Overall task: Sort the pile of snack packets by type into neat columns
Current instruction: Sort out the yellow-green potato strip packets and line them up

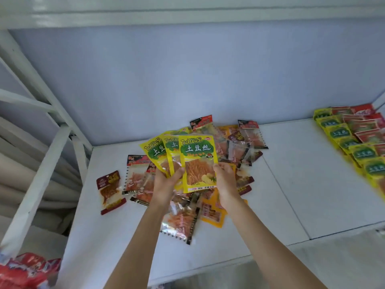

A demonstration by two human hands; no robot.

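Pile of snack packets (208, 178) at the middle of the counter (281, 184) against the back wall (187, 76), fanned packets (183, 157) held above the pile, sorted columns (354, 138) far right, lone packet (110, 190) left of pile, shelf frame (48, 126) at left
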